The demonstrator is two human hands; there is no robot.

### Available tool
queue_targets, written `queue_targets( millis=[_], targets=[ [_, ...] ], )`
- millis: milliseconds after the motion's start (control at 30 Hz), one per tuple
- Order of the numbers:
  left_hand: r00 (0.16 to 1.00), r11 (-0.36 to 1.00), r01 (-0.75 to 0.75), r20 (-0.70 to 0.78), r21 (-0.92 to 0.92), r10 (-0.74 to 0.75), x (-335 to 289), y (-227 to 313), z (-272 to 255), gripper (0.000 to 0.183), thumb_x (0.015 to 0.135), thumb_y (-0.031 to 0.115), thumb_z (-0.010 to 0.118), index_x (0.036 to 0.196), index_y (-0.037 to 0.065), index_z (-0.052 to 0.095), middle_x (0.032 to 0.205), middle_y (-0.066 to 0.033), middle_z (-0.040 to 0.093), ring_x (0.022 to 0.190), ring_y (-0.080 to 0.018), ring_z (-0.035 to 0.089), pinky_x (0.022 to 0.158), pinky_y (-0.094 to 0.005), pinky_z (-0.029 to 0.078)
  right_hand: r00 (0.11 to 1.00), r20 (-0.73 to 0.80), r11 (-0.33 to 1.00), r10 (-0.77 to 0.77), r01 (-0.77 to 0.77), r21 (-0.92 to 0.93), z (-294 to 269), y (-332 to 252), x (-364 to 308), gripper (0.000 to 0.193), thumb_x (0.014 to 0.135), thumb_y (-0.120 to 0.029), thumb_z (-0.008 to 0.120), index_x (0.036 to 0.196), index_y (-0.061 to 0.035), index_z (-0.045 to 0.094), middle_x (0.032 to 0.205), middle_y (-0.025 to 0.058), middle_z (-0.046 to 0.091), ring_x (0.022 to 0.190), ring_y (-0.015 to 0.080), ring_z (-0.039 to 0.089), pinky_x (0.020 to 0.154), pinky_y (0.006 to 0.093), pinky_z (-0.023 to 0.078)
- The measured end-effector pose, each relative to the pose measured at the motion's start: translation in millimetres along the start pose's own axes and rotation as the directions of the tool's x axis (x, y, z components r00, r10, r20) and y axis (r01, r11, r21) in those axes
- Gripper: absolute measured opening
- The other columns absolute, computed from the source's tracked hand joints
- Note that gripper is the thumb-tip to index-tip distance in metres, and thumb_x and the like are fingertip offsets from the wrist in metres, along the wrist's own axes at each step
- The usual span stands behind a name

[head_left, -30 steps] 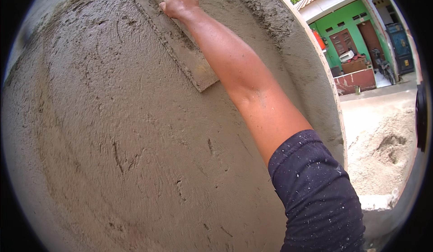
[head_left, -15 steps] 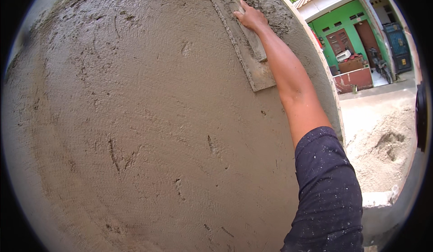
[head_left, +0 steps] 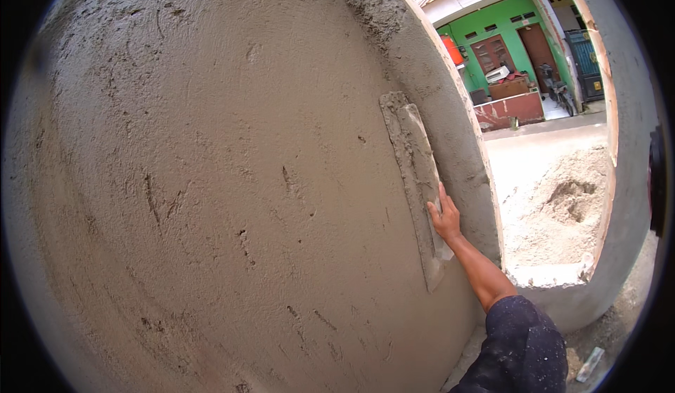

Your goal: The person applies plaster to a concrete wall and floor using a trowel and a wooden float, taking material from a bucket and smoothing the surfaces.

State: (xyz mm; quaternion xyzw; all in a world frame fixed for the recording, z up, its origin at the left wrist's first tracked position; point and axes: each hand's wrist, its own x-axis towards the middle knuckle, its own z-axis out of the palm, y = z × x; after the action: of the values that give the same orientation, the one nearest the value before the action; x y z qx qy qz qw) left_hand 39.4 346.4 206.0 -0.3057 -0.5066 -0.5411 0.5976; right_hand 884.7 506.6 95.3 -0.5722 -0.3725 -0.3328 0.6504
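Note:
My right hand is closed round the lower part of the handle of a long plastering float. The float lies nearly upright, its blade against a wall of wet grey mortar, close to the wall's right edge. Mortar clings along the float's left border and upper end. Mostly smooth around the middle, the wall surface carries several short gouges and pits, with rougher mortar at the top right. My left hand is out of the picture.
Right of the wall is an opening with a pale edge. Through it show a sand heap, a green house front and a parked motorcycle. A small pale block lies on the ground at the lower right.
My right hand has drawn the float down along the wall's right side, from the top toward the middle. The view has shifted right, showing more of the opening.

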Motion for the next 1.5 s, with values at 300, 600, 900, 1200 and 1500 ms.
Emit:
queue_targets(
  millis=[300,600,900,1200,1500],
  targets=[
    [0.988,0.974,-0.14,-0.039,0.176,0.149,-7,-14,5,0.051,0.099,0.038,0.049,0.126,-0.006,0.05,0.122,-0.0236,0.056,0.109,-0.039,0.055,0.093,-0.0492,0.045,0.998,0.053,0.993,0.035,-0.041,0.113,-16,-77,-53,0.065,0.09,-0.023,0.064,0.144,-0.0002,0.037,0.102,0.0221,0.061,0.092,0.0355,0.062,0.08,0.0406,0.05],
    [0.999,0.998,-0.053,0.004,0.046,0.053,-1,-12,0,0.055,0.098,0.038,0.049,0.129,-0.007,0.049,0.128,-0.0242,0.053,0.116,-0.0401,0.051,0.1,-0.0508,0.04,0.999,0.001,0.999,0.04,-0.04,0.005,23,-240,259,0.066,0.092,-0.043,0.054,0.148,-0.0132,0.035,0.107,0.0265,0.065,0.1,0.0406,0.063,0.088,0.0463,0.05],
    [0.994,0.996,0.085,0.074,-0.001,-0.085,2,-3,-12,0.057,0.095,0.035,0.053,0.136,-0.004,0.045,0.137,-0.024,0.048,0.126,-0.041,0.045,0.107,-0.0518,0.034,0.995,0.077,0.997,-0.066,0.062,0.045,23,-450,381,0.065,0.094,-0.041,0.049,0.152,-0.0215,0.025,0.123,0.0183,0.061,0.109,0.0326,0.063,0.091,0.0434,0.053],
    [0.988,0.992,0.112,0.096,0.062,-0.117,-10,-20,6,0.056,0.096,0.033,0.05,0.139,-0.001,0.042,0.142,-0.0211,0.044,0.132,-0.037,0.039,0.11,-0.0494,0.029,0.929,0.179,0.931,-0.323,0.279,0.236,-16,-446,212,0.071,0.091,-0.031,0.054,0.151,-0.0072,0.025,0.108,0.0254,0.06,0.095,0.0377,0.066,0.083,0.0471,0.054],
    [0.985,0.974,0.113,0.106,0.198,-0.136,-22,-30,11,0.053,0.1,0.033,0.041,0.147,0.01,0.034,0.15,-0.0108,0.037,0.14,-0.029,0.031,0.114,-0.046,0.021,0.806,0.06,0.754,-0.589,0.521,0.4,-44,-391,15,0.076,0.084,-0.018,0.068,0.15,-0.006,0.031,0.074,0.0091,0.046,0.055,0.0162,0.048,0.039,0.0312,0.043]
  ],
)
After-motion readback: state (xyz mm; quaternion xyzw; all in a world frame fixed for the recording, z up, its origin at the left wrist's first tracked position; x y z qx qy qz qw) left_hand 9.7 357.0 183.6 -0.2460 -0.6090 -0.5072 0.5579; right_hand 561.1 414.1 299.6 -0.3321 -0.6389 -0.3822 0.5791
